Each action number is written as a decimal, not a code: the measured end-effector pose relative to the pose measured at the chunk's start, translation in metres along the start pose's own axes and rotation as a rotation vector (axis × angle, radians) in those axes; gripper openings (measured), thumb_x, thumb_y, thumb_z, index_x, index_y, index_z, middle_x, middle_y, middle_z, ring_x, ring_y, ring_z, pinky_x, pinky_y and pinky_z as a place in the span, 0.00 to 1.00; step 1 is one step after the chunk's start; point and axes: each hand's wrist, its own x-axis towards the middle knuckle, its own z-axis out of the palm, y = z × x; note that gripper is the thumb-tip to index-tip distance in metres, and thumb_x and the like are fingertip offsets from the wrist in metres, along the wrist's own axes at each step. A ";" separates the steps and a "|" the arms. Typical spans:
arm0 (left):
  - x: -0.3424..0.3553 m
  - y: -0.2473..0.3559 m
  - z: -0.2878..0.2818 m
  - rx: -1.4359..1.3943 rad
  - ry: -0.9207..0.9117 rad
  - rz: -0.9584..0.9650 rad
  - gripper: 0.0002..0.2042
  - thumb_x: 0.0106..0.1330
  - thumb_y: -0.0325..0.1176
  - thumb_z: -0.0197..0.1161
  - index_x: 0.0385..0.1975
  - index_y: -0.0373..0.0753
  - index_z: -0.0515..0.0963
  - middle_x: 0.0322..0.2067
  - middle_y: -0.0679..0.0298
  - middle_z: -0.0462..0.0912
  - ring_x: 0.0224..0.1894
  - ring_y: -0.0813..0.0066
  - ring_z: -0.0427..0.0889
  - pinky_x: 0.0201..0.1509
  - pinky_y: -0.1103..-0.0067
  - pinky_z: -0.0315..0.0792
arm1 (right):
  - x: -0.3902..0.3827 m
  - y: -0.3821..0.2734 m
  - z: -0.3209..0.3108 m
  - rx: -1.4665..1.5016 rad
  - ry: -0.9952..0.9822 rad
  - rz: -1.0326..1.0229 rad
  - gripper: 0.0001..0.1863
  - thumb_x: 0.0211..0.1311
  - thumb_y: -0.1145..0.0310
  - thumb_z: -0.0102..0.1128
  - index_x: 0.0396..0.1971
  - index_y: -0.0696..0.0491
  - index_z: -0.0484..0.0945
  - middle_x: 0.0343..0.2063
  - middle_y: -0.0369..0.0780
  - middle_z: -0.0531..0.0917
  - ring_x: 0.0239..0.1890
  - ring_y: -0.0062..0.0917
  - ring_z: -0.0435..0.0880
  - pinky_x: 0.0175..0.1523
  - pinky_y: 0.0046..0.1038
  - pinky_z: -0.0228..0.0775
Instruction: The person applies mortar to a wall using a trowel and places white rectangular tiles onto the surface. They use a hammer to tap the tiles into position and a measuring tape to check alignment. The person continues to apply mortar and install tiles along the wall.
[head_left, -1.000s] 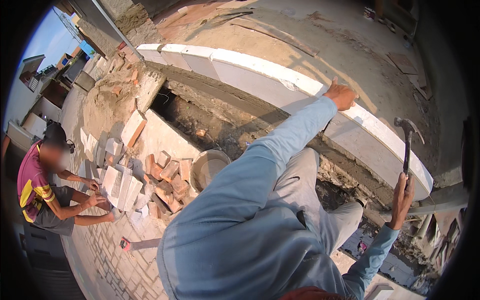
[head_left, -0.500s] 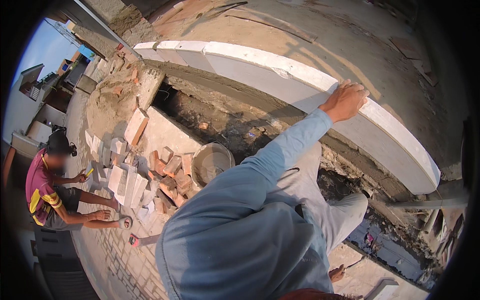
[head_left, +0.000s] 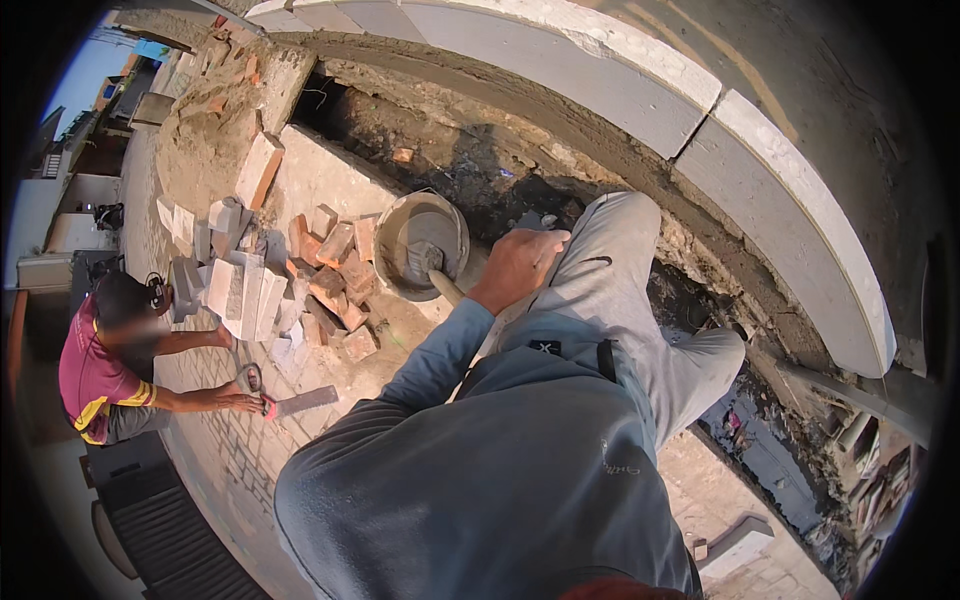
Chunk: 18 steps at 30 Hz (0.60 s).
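My left hand (head_left: 518,268) is beside my raised knee, its fingers curled in; whatever they hold, if anything, is hidden. Just left of it stands a round bucket (head_left: 380,240) containing grey mortar (head_left: 425,228). A trowel (head_left: 428,258) lies in the bucket, and its handle sticks out over the rim toward my wrist. My right hand is out of view. Beyond my knees, a curved row of pale blocks (head_left: 560,70) sits on a mortar bed, with a dark joint between two blocks at the right.
A muddy trench (head_left: 440,150) runs along the wall's near side. Broken red bricks (head_left: 340,265) and pale blocks (head_left: 240,290) are heaped left of the bucket. Farther left a co-worker (head_left: 110,350) crouches, a hand at a handsaw (head_left: 305,402). A pale block (head_left: 738,545) lies lower right.
My left hand has left the top of the block wall and come back beside my knee near the bucket. The co-worker has bent forward and reached toward the saw. My right hand has gone from view.
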 end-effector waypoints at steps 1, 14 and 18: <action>-0.015 -0.010 -0.008 0.065 0.022 -0.013 0.14 0.65 0.23 0.60 0.50 0.41 0.81 0.36 0.59 0.88 0.40 0.56 0.85 0.46 0.66 0.79 | -0.002 -0.014 -0.009 -0.028 0.011 -0.011 0.19 0.68 0.54 0.57 0.23 0.54 0.71 0.14 0.33 0.68 0.14 0.20 0.67 0.20 0.26 0.56; -0.169 -0.093 -0.037 -0.289 0.360 -1.360 0.34 0.65 0.55 0.68 0.49 0.30 0.61 0.32 0.51 0.79 0.24 0.67 0.84 0.21 0.74 0.83 | -0.197 -0.326 0.115 -0.667 -0.009 -1.348 0.23 0.68 0.51 0.57 0.26 0.58 0.76 0.13 0.37 0.76 0.17 0.21 0.75 0.24 0.29 0.65; -0.166 -0.097 -0.004 -0.523 0.526 -1.330 0.33 0.63 0.32 0.72 0.55 0.35 0.51 0.41 0.50 0.76 0.28 0.68 0.83 0.24 0.72 0.85 | -0.318 -0.331 0.238 -0.766 -0.209 -1.600 0.27 0.72 0.44 0.56 0.28 0.57 0.74 0.15 0.37 0.77 0.17 0.22 0.73 0.26 0.28 0.64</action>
